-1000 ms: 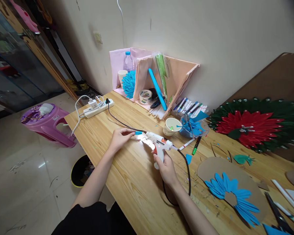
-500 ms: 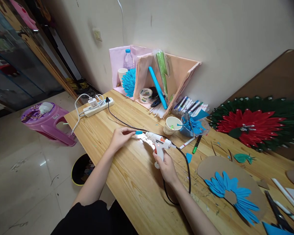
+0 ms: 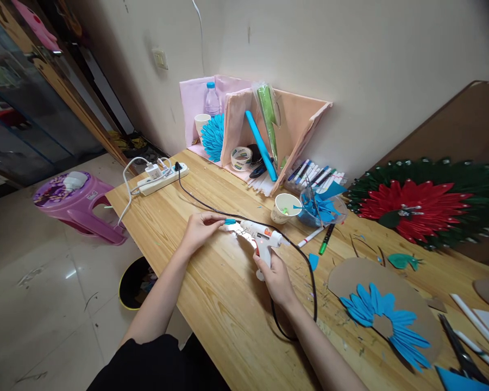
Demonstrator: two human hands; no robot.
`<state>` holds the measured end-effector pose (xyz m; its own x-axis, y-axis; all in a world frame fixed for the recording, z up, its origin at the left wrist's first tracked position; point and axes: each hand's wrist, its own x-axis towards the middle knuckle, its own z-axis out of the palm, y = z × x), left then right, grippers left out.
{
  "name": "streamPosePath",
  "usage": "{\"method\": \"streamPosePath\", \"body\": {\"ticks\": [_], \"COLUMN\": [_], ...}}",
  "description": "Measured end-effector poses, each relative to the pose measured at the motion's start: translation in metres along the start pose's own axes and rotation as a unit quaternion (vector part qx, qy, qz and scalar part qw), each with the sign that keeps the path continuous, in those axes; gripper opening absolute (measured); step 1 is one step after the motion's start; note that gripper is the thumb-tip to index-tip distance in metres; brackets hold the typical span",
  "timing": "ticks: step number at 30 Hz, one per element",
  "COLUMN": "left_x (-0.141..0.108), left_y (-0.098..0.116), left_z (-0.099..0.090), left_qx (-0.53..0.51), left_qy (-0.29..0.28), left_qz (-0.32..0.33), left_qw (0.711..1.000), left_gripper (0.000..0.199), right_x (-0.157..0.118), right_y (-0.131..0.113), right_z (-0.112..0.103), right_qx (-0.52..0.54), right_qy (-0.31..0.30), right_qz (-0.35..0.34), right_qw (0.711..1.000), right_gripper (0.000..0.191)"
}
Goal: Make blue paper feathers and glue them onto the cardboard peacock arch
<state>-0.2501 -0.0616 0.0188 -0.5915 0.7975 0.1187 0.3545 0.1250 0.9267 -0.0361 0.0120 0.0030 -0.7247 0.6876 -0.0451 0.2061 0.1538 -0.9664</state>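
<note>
My right hand (image 3: 277, 279) is wrapped round the handle of a white hot glue gun (image 3: 264, 244), whose nozzle points left. Between the thumb and fingers of my left hand (image 3: 201, 232) is a small blue petal (image 3: 230, 221), held close to the nozzle tip; whether the two touch I cannot tell. A bright white patch with thin dark strands (image 3: 240, 233) lies on the table under the nozzle. To the right, a round cardboard disc (image 3: 350, 277) carries a partial ring of blue petals (image 3: 405, 326).
The gun's black cord (image 3: 212, 206) runs to a power strip (image 3: 163, 181) at the table's left edge. A paper cup (image 3: 286, 209), a clear tub of blue pieces (image 3: 324, 209) and markers (image 3: 318, 175) stand behind the gun. Scissors (image 3: 460, 347) lie at right; a bin (image 3: 136, 282) is below.
The view has shifted very slightly. Both hands keep nearly the same pose, with the glue gun still close to the blue petal.
</note>
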Motion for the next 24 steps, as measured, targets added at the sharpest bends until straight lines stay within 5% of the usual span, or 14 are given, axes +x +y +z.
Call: {"method": "streamPosePath", "body": {"ticks": [24], "left_x": [0.0017], "left_y": [0.0025], "left_z": [-0.0014], "left_qx": [-0.081], "left_qy": [0.016], "left_qz": [-0.090], "left_qw": [0.993], "left_gripper": [0.030], "right_x": [-0.0002], "right_y": [0.0050], "right_z": [0.0012], "right_qx": [-0.028], "right_qy": [0.006], "right_qz": [-0.020], "right_qw": [0.999], "right_gripper": [0.026]}}
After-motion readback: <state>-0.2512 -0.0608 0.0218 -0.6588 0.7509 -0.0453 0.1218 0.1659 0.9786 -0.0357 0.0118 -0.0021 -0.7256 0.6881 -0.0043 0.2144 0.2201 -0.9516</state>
